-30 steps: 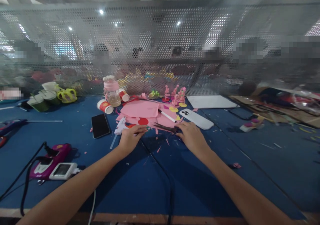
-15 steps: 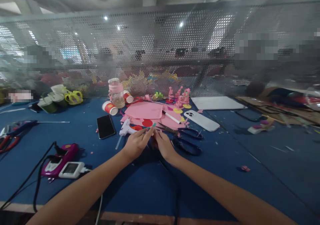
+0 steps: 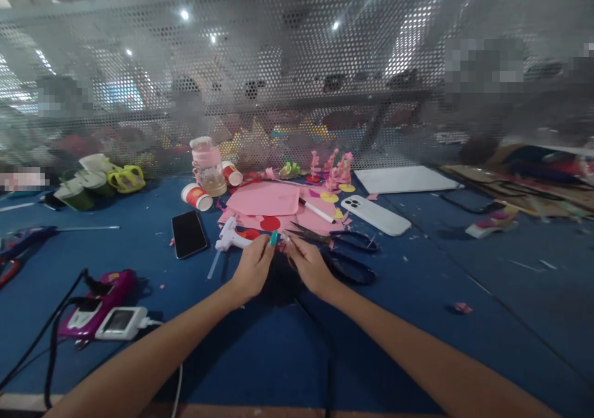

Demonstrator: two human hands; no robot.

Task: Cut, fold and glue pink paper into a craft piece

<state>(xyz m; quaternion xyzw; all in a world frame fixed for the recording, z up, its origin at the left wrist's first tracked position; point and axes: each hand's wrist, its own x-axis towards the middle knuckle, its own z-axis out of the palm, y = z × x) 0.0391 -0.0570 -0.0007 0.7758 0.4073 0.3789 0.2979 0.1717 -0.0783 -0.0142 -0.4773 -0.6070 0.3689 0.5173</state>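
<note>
My left hand [image 3: 253, 269] and my right hand [image 3: 312, 268] are in the middle, just above the blue table, thumbs pointing forward and fingers curled in. A teal tip shows at my left thumb; whether it is a nail or a small piece is unclear. A small pinkish bit shows between the fingertips, too blurred to name. Beside my right hand lie large scissors [image 3: 350, 240] with dark blue handles. A white glue gun [image 3: 231, 235] rests by my left hand. Pink sheets [image 3: 264, 198], with a red circle [image 3: 270, 223] on them, lie just beyond both hands.
A black phone [image 3: 189, 234], a purple power strip [image 3: 97, 303] and paper cups [image 3: 197, 196] are at left. A bottle [image 3: 210, 167] stands behind. On the right are a white phone [image 3: 377, 214] and a white board [image 3: 408, 180]. Pink paper figures [image 3: 338, 169] stand near the perforated screen [image 3: 278, 65].
My hands, close together before, are now slightly apart at the fingertips, and the left thumb's teal tip has shifted left. The view has tilted down a little. Objects on the table stay put.
</note>
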